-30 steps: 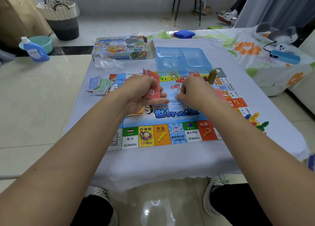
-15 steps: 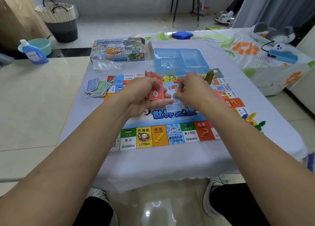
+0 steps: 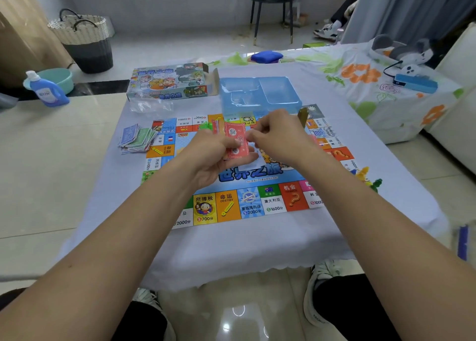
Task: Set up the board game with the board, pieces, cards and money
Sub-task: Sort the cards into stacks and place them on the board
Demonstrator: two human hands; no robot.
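The colourful game board lies flat on a low table with a pale cloth. Above the board's middle my left hand grips a stack of red cards, held upright. My right hand pinches the stack's right edge with curled fingers. A loose pile of blue and green paper money lies off the board's left edge. Small coloured plastic pieces sit at the board's right edge. A brownish card stack stands behind my right hand.
The game box and a blue plastic tray insert sit at the table's far side, with a clear bag near the box. A floral-covered surface lies right, a detergent bottle and basket on the floor left.
Both hands stay together over the board's middle with the red cards. The right hand's fingers have shifted up onto the stack's edge; the view has tilted slightly.
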